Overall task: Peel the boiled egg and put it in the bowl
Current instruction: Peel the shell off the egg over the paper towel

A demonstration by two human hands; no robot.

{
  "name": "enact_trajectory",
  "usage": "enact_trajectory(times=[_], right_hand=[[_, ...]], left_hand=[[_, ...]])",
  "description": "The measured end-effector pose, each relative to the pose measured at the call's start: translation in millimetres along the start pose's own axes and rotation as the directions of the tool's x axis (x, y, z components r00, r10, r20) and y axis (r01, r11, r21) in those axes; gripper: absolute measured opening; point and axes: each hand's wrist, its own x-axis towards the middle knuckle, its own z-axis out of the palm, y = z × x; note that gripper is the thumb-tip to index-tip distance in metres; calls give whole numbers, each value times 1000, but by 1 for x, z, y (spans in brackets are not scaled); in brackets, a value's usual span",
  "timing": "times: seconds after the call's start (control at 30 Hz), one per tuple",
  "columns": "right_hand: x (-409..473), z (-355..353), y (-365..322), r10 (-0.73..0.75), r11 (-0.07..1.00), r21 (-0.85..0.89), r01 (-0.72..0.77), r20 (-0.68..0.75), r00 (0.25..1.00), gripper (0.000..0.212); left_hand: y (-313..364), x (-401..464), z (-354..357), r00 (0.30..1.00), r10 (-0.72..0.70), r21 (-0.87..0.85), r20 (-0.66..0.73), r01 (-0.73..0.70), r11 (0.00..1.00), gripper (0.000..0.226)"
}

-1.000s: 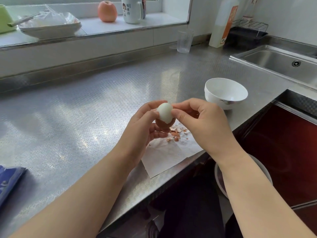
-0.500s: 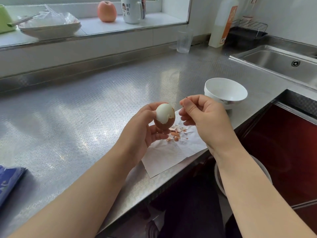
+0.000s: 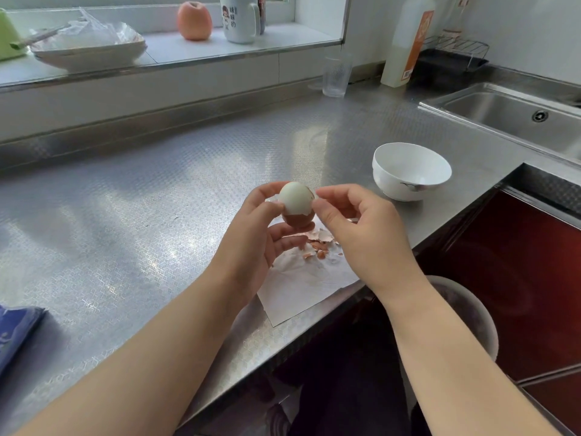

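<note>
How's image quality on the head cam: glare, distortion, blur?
Head view: window daylight throws bright glare patches on the steel counter; wide-angle bending curves the window ledge and the sink edge; the egg and both hands, left hand and right hand, are sharp, no motion blur; the area under the counter is dark.

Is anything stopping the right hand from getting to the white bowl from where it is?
Probably not. The right hand is by the egg, and the bowl stands open on the counter just beyond it, with only bare steel between them.
</note>
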Motion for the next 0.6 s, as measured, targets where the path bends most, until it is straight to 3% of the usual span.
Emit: enact_trajectory(times=[0.2,0.37,0.6], right_hand=[[1,12,0,-17,999,34,20,-93,996,5],[1,15,3,-51,999,6,52,-125,991,7],[2,17,9,-13,1000,-19,10,-172,985,7]], left_hand=[[0,-2,0,1000,-3,-2,-4,3,1000,24],[1,-3,2,999,20,-10,-34,-20,1000,50],[-2,-3,0,999,20,6,-42,-20,1000,48]])
